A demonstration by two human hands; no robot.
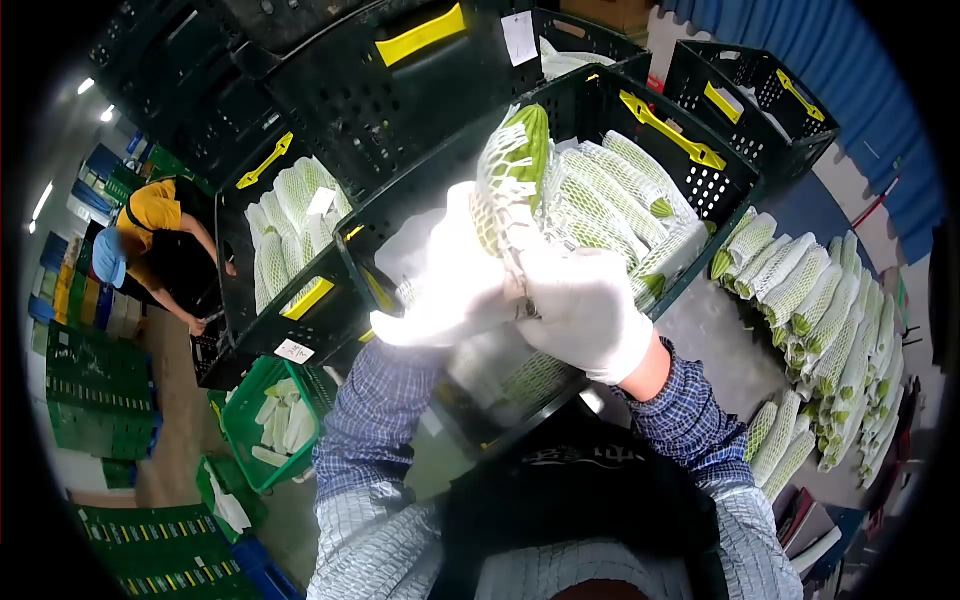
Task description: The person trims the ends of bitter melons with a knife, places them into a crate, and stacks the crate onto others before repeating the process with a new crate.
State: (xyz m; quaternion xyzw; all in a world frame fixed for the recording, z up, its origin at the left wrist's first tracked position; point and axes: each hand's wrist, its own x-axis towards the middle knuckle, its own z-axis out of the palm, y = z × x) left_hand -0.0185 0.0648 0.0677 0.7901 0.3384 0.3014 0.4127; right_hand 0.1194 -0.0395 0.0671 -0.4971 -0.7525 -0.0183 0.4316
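Both my hands wear white gloves and are close together above a black crate (700,160). A long green gourd (533,150), partly covered by a white foam net sleeve (497,190), stands tilted upright between them. My left hand (450,280), washed out by glare, is wrapped round the sleeved gourd from the left. Closed at the lower end of the sleeve, my right hand (588,312) pinches the bunched netting. The top of the gourd is bare on its right side. Behind my hands, several netted gourds (610,195) lie in the crate.
On the right, a large pile of netted gourds (830,310) lies on a table. Another black crate (240,290) with netted gourds is at left, above a green basket (312,440) of pale pieces. A person in yellow (155,215) bends at far left.
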